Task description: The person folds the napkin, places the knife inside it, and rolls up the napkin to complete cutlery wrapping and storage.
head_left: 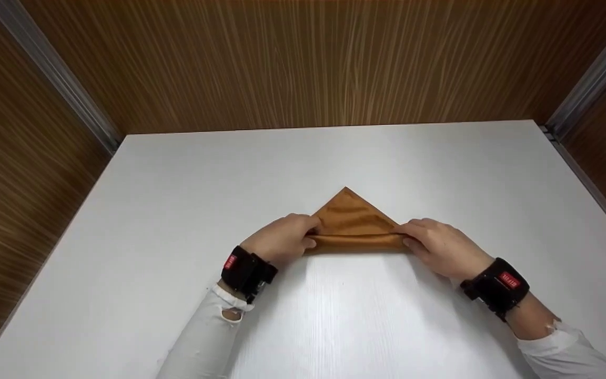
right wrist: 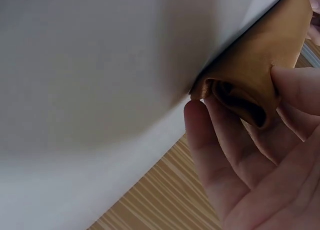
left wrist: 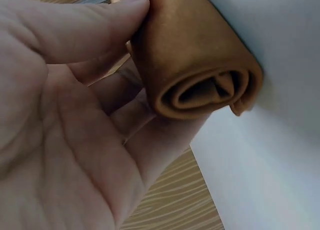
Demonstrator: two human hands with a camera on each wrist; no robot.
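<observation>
One brown cloth [head_left: 354,220] is lying on one white worktop [head_left: 177,210], with two hands, one left hand [head_left: 281,239] and one right hand [head_left: 442,246], wearing two black wrist straps.

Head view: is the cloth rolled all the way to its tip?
No: the cloth is rolled only along its near edge; the far triangular tip lies flat on the table.

A big white table [head_left: 177,210] fills the middle. Behind its far edge stands a brown wooden wall [head_left: 308,58] with thin stripes. More striped wood is on the left and right, with a grey metal strip [head_left: 56,73] in the far left corner.
</observation>
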